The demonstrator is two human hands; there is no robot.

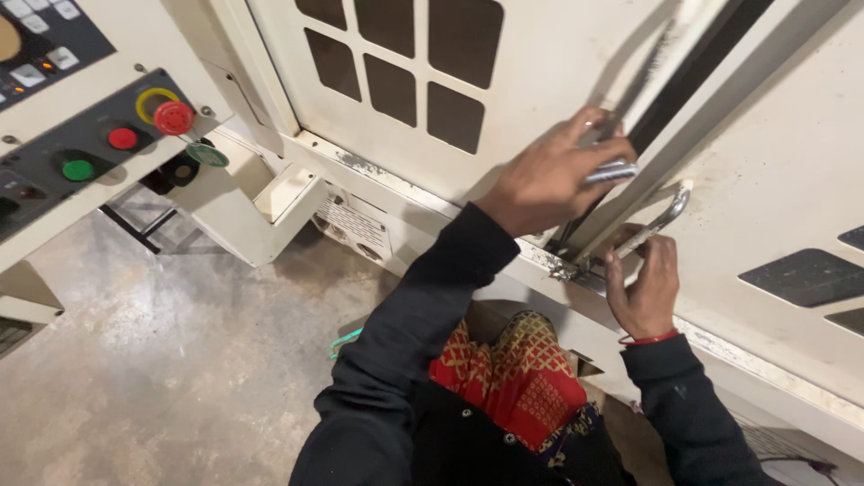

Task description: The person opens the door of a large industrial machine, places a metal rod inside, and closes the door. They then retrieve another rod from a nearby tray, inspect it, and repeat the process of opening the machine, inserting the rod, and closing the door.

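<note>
Sleeves, dark, rise from the bottom of the frame over a red patterned cloth [508, 378] at lower centre. Right of it the right hand [643, 283], a red thread at its wrist, has its fingers curled shut on the lower end of a bent metal handle [661, 220] on the right door [774, 162]. Higher, at centre right, the left hand [549, 175] is clamped around a second bright handle [612, 169] on the left door [540, 63], beside the dark gap between the two. Both handles look like stiff, smooth steel bars — hard, possibly slick, best taken full-fisted mid-bar; the cream panel doors look heavy and rigid, likely to slide rather than lift. Below the left door, centre frame, sits a small pale rectangular label plate [355, 220]. Farthest, at upper left, a dark control panel [54, 153] carries a red mushroom button [174, 117] in a yellow ring, a small red button [122, 138] and a green one [77, 169]; a round green tag [207, 155] hangs beneath.
</note>
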